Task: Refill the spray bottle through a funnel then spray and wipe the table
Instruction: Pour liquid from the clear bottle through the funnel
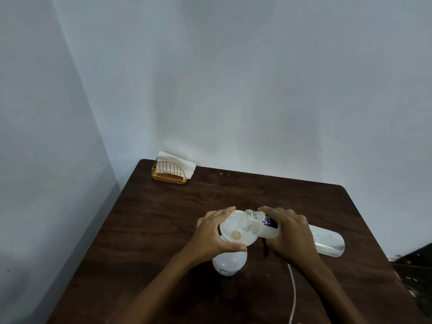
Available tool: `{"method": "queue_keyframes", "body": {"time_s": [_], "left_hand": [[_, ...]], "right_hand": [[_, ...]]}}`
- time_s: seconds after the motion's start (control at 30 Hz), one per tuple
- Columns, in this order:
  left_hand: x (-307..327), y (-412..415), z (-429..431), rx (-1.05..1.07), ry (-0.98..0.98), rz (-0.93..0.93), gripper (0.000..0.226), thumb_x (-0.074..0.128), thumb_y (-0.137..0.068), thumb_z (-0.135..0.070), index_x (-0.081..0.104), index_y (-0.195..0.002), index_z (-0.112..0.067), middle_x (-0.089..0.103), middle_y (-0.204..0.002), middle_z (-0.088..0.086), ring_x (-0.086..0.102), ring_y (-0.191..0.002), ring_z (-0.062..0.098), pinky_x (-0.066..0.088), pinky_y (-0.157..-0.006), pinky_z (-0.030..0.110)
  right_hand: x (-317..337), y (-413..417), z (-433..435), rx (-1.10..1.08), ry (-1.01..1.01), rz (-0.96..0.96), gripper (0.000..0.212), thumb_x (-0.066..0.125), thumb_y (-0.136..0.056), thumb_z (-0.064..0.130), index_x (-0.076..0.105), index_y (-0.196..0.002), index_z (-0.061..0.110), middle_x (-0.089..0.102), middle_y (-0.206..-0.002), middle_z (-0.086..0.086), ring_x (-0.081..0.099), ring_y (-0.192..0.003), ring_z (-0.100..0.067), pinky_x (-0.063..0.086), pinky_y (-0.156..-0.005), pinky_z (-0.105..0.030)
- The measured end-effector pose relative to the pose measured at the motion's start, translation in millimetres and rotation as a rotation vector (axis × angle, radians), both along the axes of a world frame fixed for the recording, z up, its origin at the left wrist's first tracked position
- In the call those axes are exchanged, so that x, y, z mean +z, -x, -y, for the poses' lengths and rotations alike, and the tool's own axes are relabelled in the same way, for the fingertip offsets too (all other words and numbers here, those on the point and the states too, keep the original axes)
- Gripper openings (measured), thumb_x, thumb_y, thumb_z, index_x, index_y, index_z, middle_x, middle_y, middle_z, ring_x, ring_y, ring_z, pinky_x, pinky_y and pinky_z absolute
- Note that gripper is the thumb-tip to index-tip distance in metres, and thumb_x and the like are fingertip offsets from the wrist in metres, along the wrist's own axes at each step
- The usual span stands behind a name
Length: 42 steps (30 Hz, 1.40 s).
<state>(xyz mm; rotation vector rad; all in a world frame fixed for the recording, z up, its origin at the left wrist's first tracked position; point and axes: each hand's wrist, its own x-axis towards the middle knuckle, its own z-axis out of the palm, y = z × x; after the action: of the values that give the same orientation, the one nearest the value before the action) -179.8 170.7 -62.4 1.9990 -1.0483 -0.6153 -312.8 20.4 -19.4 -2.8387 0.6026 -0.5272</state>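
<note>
Left hand grips funnel rim atop spray bottle, mid-desk toward near edge. Right hand wrapped round tilted refill bottle, mouth over funnel. Risk: fast pour overflows funnel, wetting desk.

A plain room in what looks like a home: I work at a dark wooden table set close into the corner where two bare, pale blue-white walls meet. A gold wire napkin holder with white paper napkins stands at the table's far left corner, a household piece common on dining tables.
</note>
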Motion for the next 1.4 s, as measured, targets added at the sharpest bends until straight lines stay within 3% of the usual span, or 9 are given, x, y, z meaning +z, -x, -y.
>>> {"method": "queue_keyframes", "body": {"time_s": [0.63,0.97,1.23,1.4], "left_hand": [[-5,-1,0,0.002,0.019,-0.018,0.096,0.072,-0.058,-0.061,0.028,-0.141,-0.038,0.032,-0.147,-0.015,0.02,-0.129,-0.003,0.012,-0.106,0.029],[-8,-2,1,0.013,0.016,-0.028,0.097,0.069,-0.056,-0.066,0.028,-0.14,-0.04,0.033,-0.147,-0.014,0.023,-0.136,0.005,0.015,-0.109,0.032],[-9,-2,0,0.011,0.026,-0.039,0.104,0.062,-0.048,-0.076,0.029,-0.14,-0.041,0.033,-0.146,-0.015,0.024,-0.135,0.004,0.017,-0.112,0.037],[-12,-3,1,0.012,0.034,-0.035,0.099,0.068,-0.052,-0.071,0.028,-0.139,-0.043,0.033,-0.146,-0.017,0.021,-0.131,-0.003,0.015,-0.111,0.035]], "right_hand": [[-4,-1,2,0.008,0.023,0.037,0.055,0.079,-0.055,0.015,0.065,-0.107,0.02,0.069,-0.085,0.002,0.061,-0.076,-0.022,0.035,-0.072,-0.035],[-4,-1,2,0.013,0.025,0.029,0.054,0.079,-0.057,0.018,0.064,-0.109,0.021,0.068,-0.086,0.003,0.06,-0.078,-0.02,0.034,-0.074,-0.034],[-4,-1,2,0.012,0.021,0.023,0.054,0.079,-0.058,0.019,0.064,-0.11,0.022,0.068,-0.087,0.003,0.06,-0.079,-0.02,0.033,-0.075,-0.033],[-4,-1,2,0.011,0.035,0.035,0.055,0.078,-0.055,0.017,0.065,-0.108,0.022,0.068,-0.085,0.003,0.06,-0.075,-0.021,0.034,-0.071,-0.034]]}}
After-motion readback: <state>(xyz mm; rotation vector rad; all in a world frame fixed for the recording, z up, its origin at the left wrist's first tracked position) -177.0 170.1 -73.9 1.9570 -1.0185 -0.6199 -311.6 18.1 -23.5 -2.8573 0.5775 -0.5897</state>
